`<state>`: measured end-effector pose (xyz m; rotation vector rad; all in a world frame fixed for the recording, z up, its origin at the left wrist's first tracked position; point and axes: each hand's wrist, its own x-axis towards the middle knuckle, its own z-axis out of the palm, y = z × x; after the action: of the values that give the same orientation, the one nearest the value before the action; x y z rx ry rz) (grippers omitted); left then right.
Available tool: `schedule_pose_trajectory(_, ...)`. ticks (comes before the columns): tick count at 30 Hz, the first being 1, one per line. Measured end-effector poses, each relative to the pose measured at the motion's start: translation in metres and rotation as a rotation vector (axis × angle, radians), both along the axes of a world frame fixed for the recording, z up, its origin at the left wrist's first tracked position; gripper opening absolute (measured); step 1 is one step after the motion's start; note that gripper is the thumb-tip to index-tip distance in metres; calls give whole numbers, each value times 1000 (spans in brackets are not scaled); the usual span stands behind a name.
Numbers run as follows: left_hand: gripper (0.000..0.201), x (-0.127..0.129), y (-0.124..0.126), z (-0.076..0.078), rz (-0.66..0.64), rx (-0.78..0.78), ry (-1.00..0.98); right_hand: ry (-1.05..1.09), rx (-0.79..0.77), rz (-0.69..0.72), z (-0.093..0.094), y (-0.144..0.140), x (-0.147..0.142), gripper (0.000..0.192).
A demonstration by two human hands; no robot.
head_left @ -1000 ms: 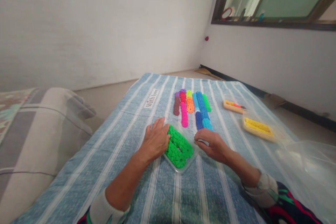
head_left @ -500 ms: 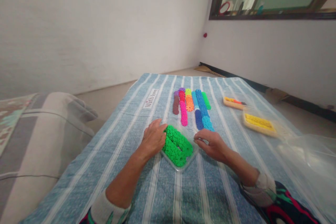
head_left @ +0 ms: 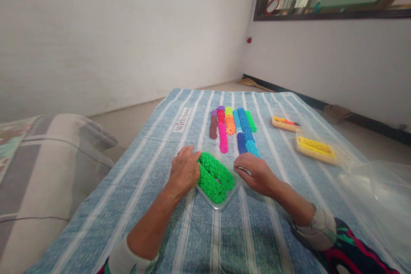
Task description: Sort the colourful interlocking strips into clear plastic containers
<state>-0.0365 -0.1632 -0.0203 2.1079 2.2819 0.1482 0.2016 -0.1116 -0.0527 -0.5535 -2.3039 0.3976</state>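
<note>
- On the striped blue cloth (head_left: 180, 231), head view, only view available: clear shallow plastic tray (head_left: 221, 204) sits dead centre, one corner towards the person, packed with bright green serrated discs (head_left: 214, 176) laid in overlapping rows.
- Left hand (head_left: 183, 172): fingers curled over the tray's left edge, fingertips on the green discs. Looks like it steadies tray and contents. Not pinching a single piece as far as visible.
- Right hand (head_left: 255, 173): at the tray's right corner, thumb and fingers drawn together low against the rim. Whether it pinches the rim or a disc, cannot tell; fingertips are hidden.
- Hands bracket the tray from both sides, probably to keep the light plastic from sliding on the fabric.
- Beyond the tray: sorted stacks of discs (head_left: 231, 126) lying on their sides as short ribbed rods, grouped by colour: brown, purple, red, pink, orange, lime, blue, teal, green. Parallel, touching, near the tray's far side.
- Right of those, well apart: tan tray with yellow discs (head_left: 316, 149), and a smaller tan tray (head_left: 284, 123) holding yellow and red pieces.
- Far right: crumpled clear plastic bag (head_left: 379, 188), glossy, on the cloth edge.
- Left: grey folded cushion (head_left: 45, 171), soft fabric, off the cloth.
- Cloth is woven, pale stripes, label reads "With love".
</note>
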Motion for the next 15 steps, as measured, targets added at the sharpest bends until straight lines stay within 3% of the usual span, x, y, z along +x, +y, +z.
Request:
schedule_pose_trajectory(7,45,-12,10,-12,1,66,-157,-322,161,-11,24,15,-58,15)
schedule_pose_trajectory(11,43,-15,13,-22,8,123,-215,-472,141,-49,24,27,-89,26)
schedule_pose_trajectory(15,38,-15,14,-25,1,131,-253,-542,101,-71,18,32,-97,28)
